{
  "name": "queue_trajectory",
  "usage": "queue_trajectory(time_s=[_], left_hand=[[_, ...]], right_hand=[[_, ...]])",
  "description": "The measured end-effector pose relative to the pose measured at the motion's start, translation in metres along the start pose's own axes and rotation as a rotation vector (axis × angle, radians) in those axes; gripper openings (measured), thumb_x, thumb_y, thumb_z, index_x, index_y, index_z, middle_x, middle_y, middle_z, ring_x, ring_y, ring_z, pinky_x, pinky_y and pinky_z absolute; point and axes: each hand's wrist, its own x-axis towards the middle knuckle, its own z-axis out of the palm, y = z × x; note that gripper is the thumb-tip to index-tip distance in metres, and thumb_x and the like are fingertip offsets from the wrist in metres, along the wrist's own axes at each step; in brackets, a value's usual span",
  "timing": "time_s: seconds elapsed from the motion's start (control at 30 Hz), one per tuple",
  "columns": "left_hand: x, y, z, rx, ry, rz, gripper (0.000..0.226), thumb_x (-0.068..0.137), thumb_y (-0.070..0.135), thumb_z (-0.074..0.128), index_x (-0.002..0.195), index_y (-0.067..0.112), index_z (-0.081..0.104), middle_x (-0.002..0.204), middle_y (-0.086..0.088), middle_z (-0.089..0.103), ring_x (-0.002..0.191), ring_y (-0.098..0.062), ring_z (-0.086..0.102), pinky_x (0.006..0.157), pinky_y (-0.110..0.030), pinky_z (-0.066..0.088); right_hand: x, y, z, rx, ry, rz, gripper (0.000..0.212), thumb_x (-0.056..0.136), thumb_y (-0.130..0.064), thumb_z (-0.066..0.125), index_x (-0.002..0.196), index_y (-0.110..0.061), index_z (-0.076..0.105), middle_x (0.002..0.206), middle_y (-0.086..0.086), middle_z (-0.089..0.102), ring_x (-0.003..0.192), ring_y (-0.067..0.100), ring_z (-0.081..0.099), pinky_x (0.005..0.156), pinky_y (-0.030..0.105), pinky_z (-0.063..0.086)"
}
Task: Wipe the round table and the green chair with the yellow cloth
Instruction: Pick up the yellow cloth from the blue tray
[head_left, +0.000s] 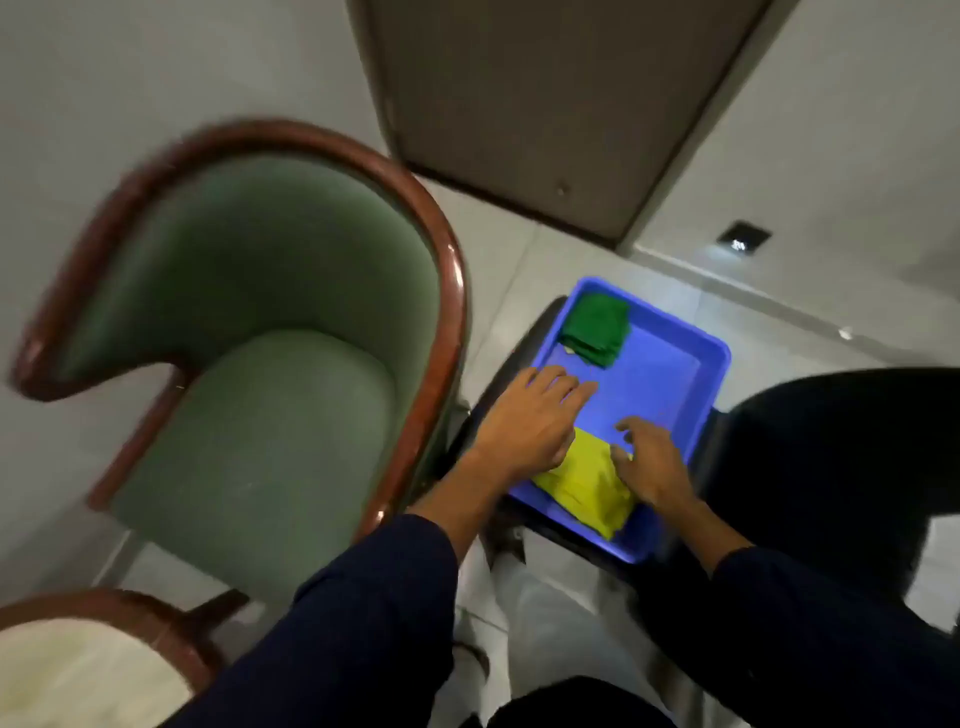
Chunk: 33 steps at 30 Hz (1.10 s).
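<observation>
Blue plastic tray sits low, right of the green chair, on a dark stand whose shape we cannot make out. We see two cloths in it: a folded green cloth in the far left corner and the yellow cloth at the near edge, well apart from each other. Our left hand lies palm down over the tray, fingers stretched out flat and holding nothing, its heel just over the left edge of the yellow cloth. Our right hand rests on the right side of the yellow cloth, fingers loosely curled and touching the fabric; we cannot tell whether they pinch it. Both forearms wear dark blue sleeves. The chair has a red-brown wooden rim and stands on the pale tiled floor. A round counter with a light top and wooden rim shows at near left. Frame is motion-blurred.
</observation>
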Motion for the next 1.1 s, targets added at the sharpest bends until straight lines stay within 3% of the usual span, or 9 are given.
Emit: queue_trajectory(time_s=[0.1, 0.17, 0.3, 0.5, 0.6, 0.7, 0.9, 1.03, 1.1], left_hand=[[0.029, 0.007, 0.074, -0.039, -0.244, -0.083, 0.034, 0.067, 0.030, 0.059, 0.095, 0.021, 0.075, 0.098, 0.002, 0.073, 0.099, -0.024, 0.068, 0.078, -0.032, 0.047], [0.032, 0.006, 0.129, -0.007, -0.377, -0.093, 0.032, 0.057, 0.034, 0.063, 0.083, 0.023, 0.077, 0.097, 0.002, 0.075, 0.096, -0.023, 0.070, 0.072, -0.028, 0.052], [0.041, -0.009, 0.198, 0.026, -0.378, -0.053, 0.046, 0.070, 0.026, 0.044, 0.103, 0.018, 0.076, 0.110, -0.007, 0.075, 0.097, -0.028, 0.072, 0.072, -0.036, 0.055], [0.046, -0.019, 0.203, 0.023, -0.265, -0.119, 0.036, 0.083, 0.018, 0.056, 0.118, 0.017, 0.066, 0.113, -0.011, 0.060, 0.108, -0.033, 0.055, 0.083, -0.039, 0.040], [0.029, -0.018, 0.174, -0.250, -0.287, -0.283, 0.023, 0.089, 0.022, 0.054, 0.108, 0.019, 0.067, 0.124, -0.009, 0.053, 0.120, -0.033, 0.046, 0.086, -0.041, 0.036], [-0.008, -0.007, 0.140, -0.741, -0.086, -0.534, 0.010, 0.077, 0.035, 0.067, 0.080, 0.029, 0.060, 0.093, 0.001, 0.064, 0.100, -0.031, 0.060, 0.076, -0.036, 0.046], [-0.095, 0.006, 0.039, -1.242, 0.414, -0.634, 0.024, 0.084, 0.035, 0.070, 0.103, 0.022, 0.062, 0.074, 0.004, 0.063, 0.067, -0.019, 0.060, 0.070, -0.036, 0.055], [-0.185, -0.021, -0.012, -1.450, 0.875, -0.757, 0.021, 0.088, 0.022, 0.072, 0.105, 0.028, 0.060, 0.083, 0.013, 0.067, 0.077, -0.001, 0.064, 0.072, -0.020, 0.051], [-0.251, -0.042, -0.015, -1.370, 1.060, -0.908, 0.021, 0.089, 0.025, 0.071, 0.106, 0.030, 0.060, 0.088, 0.012, 0.068, 0.082, -0.004, 0.065, 0.076, -0.024, 0.054]], right_hand=[[0.030, 0.042, 0.030, -0.058, -0.104, 0.026, 0.053, 0.080, -0.047, 0.040, 0.109, -0.011, 0.065, 0.110, 0.021, 0.068, 0.108, 0.041, 0.061, 0.089, 0.048, 0.051], [0.037, 0.056, 0.045, -0.149, -0.169, 0.081, 0.051, 0.083, -0.040, 0.043, 0.122, -0.011, 0.057, 0.124, 0.020, 0.062, 0.117, 0.042, 0.055, 0.093, 0.050, 0.046], [0.048, 0.069, 0.070, -0.271, -0.153, 0.159, 0.059, 0.084, -0.021, 0.059, 0.140, -0.019, 0.042, 0.135, 0.015, 0.053, 0.126, 0.038, 0.045, 0.103, 0.051, 0.034], [0.049, 0.063, 0.066, -0.230, -0.180, 0.179, 0.025, 0.071, -0.033, 0.071, 0.092, -0.020, 0.070, 0.103, 0.012, 0.056, 0.112, 0.035, 0.052, 0.090, 0.040, 0.043], [0.046, 0.048, 0.046, 0.128, -0.147, 0.234, 0.020, 0.067, -0.032, 0.068, 0.074, -0.015, 0.061, 0.075, 0.008, 0.059, 0.073, 0.028, 0.063, 0.061, 0.031, 0.050], [0.038, 0.019, 0.010, 0.436, -0.130, 0.230, 0.019, 0.075, -0.012, 0.071, 0.075, -0.021, 0.055, 0.054, 0.001, 0.059, 0.040, 0.018, 0.056, 0.046, 0.029, 0.047], [-0.017, -0.097, -0.066, 0.838, -0.159, -0.077, 0.035, 0.068, -0.020, 0.080, 0.095, -0.008, 0.063, 0.076, 0.006, 0.068, 0.068, 0.028, 0.062, 0.067, 0.040, 0.052], [-0.073, -0.194, -0.052, 0.748, -0.240, -0.224, 0.041, 0.081, -0.022, 0.068, 0.111, 0.004, 0.057, 0.079, 0.002, 0.066, 0.077, 0.037, 0.062, 0.068, 0.050, 0.054], [-0.102, -0.241, -0.018, 0.577, -0.245, -0.329, 0.038, 0.095, -0.015, 0.055, 0.124, 0.008, 0.050, 0.076, -0.010, 0.069, 0.075, 0.010, 0.066, 0.074, 0.042, 0.052]])
